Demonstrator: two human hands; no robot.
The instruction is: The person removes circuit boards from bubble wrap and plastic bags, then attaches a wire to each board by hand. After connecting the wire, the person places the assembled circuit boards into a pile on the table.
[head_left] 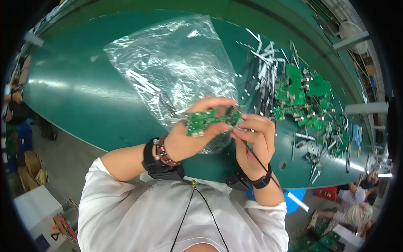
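My left hand (pixel 184 140) grips a green circuit board (pixel 205 122) near the table's front edge, its thumb across the near side and its fingers along the far side. At the board's right end, my right hand (pixel 258 145) is closed in a pinch on a thin black cable (pixel 261 165). The cable trails down past my right wrist toward a white strip (pixel 298 201). Its end at the board is hidden by my fingertips. Beneath and beyond the board lies a clear plastic bag (pixel 189 54), with some white-ended cables (pixel 142 82) in or under it.
Right of the bag lies a heap of black and white cables (pixel 266 71). Beside it are piled several green circuit boards (pixel 296 86), with loose cables (pixel 312 159) nearer me. A blue object (pixel 357 134) sits at the green table's (pixel 75 101) far right. Other people are beyond both sides.
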